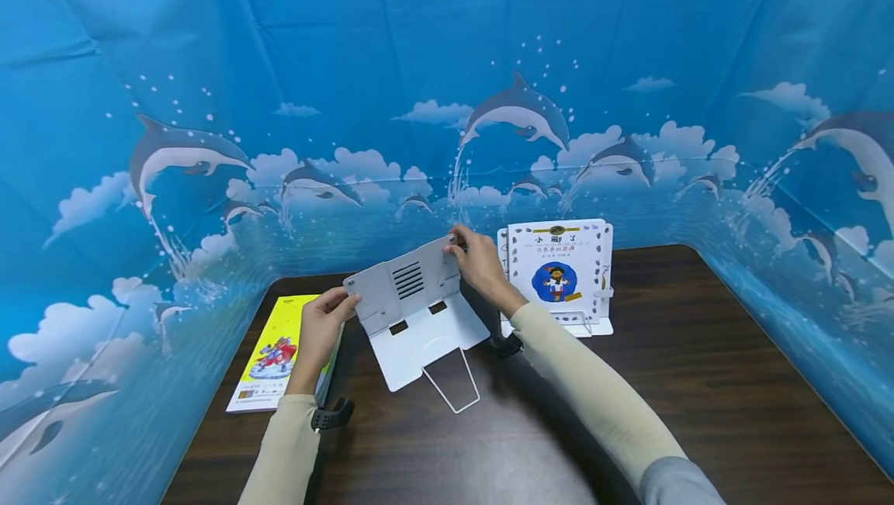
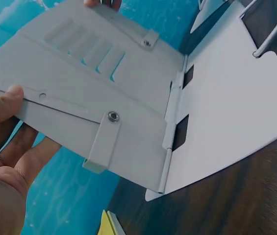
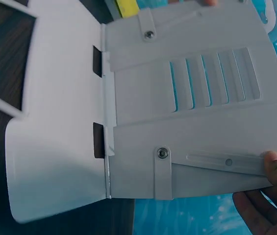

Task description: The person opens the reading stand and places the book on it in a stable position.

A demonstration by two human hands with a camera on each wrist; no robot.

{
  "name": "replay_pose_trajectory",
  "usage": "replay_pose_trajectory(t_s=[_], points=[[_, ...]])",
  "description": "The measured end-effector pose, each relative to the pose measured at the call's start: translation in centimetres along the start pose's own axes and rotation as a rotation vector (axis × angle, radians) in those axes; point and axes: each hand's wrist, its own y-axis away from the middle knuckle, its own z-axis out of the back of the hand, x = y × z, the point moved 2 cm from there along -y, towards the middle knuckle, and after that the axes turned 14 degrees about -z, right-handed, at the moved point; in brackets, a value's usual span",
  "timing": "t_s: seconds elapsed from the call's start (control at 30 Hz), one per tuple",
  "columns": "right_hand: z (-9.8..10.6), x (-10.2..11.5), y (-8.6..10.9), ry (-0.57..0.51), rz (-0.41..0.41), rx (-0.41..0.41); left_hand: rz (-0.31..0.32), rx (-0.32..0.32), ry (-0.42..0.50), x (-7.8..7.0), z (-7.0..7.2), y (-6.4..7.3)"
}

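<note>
A white metal book stand (image 1: pixel 427 340) is unfolded between my two hands, its slotted back panel raised and its base plate angled toward me. With thumb and fingers, my left hand (image 1: pixel 323 334) pinches the left edge of the back panel. At the top right corner, my right hand (image 1: pixel 482 261) pinches the same panel. A wire loop (image 1: pixel 457 404) juts from the base's front edge. Both wrist views show the panel's slots and small riveted clips (image 2: pixel 104 142); the right wrist view has a thumb (image 3: pixel 274 166) lying on a riveted strip.
A yellow-covered book (image 1: pixel 275 350) lies on the dark wooden table (image 1: pixel 698 381) beside my left forearm. Behind my right wrist, a white picture book (image 1: pixel 559 257) stands upright on another white stand (image 1: pixel 602 326). A blue dolphin-print curtain (image 1: pixel 391 63) surrounds the table.
</note>
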Motion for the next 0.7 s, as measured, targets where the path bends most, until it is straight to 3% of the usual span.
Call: replay_pose_trajectory(t_s=[0.43, 0.7], points=[[2.0, -1.5, 1.3, 0.057, 0.026, -0.094, -0.018, 0.003, 0.050, 1.7, -2.8, -5.0], [2.6, -2.1, 1.7, 0.061, 0.016, -0.126, -0.030, 0.039, 0.080, 2.1, -3.8, -6.5]])
